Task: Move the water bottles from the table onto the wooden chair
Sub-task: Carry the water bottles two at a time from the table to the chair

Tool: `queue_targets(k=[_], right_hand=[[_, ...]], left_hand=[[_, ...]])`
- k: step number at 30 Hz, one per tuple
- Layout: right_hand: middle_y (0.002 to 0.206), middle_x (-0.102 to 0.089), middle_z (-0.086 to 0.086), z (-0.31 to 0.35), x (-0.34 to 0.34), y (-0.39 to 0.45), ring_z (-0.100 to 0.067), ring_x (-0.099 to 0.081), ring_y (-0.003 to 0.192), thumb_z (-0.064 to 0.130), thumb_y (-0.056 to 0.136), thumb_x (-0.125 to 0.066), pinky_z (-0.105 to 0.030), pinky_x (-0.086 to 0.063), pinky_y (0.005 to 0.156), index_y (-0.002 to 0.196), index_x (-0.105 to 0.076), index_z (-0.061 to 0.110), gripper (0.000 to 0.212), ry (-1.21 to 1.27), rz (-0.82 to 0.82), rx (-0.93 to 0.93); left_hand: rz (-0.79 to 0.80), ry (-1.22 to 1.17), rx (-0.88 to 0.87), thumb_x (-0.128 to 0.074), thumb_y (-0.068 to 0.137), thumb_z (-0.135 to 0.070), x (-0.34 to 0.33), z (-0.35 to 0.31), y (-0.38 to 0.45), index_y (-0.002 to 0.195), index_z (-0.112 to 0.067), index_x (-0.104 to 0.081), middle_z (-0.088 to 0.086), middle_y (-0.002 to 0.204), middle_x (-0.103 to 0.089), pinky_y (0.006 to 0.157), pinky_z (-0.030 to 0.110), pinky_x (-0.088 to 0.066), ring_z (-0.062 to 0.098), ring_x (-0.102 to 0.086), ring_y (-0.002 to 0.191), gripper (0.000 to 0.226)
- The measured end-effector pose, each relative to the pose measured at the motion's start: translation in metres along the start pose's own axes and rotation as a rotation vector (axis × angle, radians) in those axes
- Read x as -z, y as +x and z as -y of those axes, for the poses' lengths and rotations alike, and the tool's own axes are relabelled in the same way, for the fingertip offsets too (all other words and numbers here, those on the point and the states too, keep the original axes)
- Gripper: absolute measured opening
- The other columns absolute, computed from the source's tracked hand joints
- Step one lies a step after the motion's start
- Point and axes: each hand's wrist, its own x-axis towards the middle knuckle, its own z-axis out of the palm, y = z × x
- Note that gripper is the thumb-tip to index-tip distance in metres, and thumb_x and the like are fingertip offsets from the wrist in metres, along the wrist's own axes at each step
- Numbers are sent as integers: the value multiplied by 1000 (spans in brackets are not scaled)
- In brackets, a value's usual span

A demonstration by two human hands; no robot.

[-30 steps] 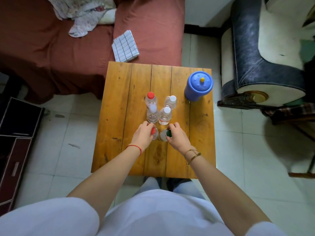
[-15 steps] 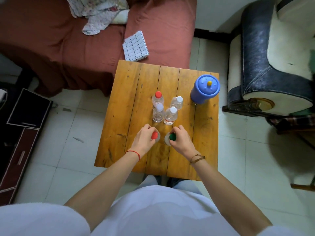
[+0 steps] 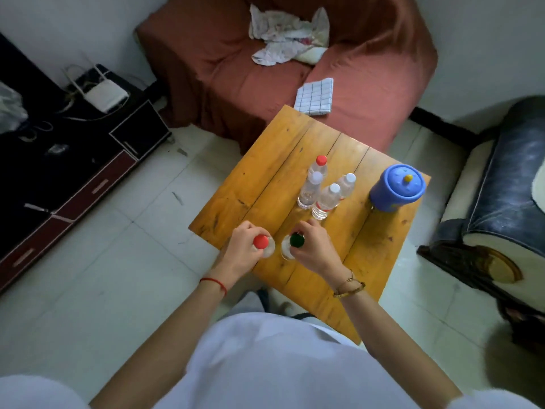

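My left hand (image 3: 241, 249) grips a clear water bottle with a red cap (image 3: 261, 241) near the wooden table's (image 3: 265, 172) front left corner. My right hand (image 3: 315, 249) grips a clear bottle with a green cap (image 3: 296, 240) beside it. Both bottles are seen from above, upright. Several more clear bottles stand in a cluster at the table's middle: one with a red cap (image 3: 321, 161) at the back and three with white caps (image 3: 334, 188). No wooden chair is in view.
A blue lidded jug (image 3: 396, 187) stands at the table's right. A rust-covered sofa (image 3: 236, 69) with a checked cloth (image 3: 315, 95) and crumpled fabric lies behind. A dark armchair (image 3: 507, 202) is at the right, a black cabinet (image 3: 73, 172) at the left.
The view has swung left. Both hands, each holding its bottle, have drawn back from the cluster toward the table's front left corner.
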Motion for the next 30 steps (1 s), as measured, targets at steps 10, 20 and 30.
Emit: queue_targets(k=[10, 20, 30], right_hand=[[94, -52, -1, 66, -23, -56, -18, -52, 81, 7, 74, -65, -15, -39, 60, 94, -63, 13, 20, -62, 183, 330], [102, -60, -7, 173, -106, -97, -17, -56, 82, 12, 76, -67, -19, -49, 67, 97, -64, 9, 21, -172, 393, 615], [96, -58, -3, 317, -252, -148, -18, -57, 78, 10, 71, -67, -21, -46, 66, 91, -65, 14, 20, -195, 538, 699]], left_hand=[[-305, -114, 299, -76, 76, -17, 14, 20, -142, 114, -18, -65, 8, 111, -61, 88, 31, -54, 20, -59, 102, 40], [-587, -209, 526, -78, 69, -10, 43, 85, -272, 101, -20, -72, 2, 97, -64, 80, 26, -52, 16, -62, 86, 34], [-759, -259, 687, -77, 71, -11, 109, 204, -413, 105, -21, -70, -1, 101, -61, 81, 25, -51, 14, -60, 87, 36]])
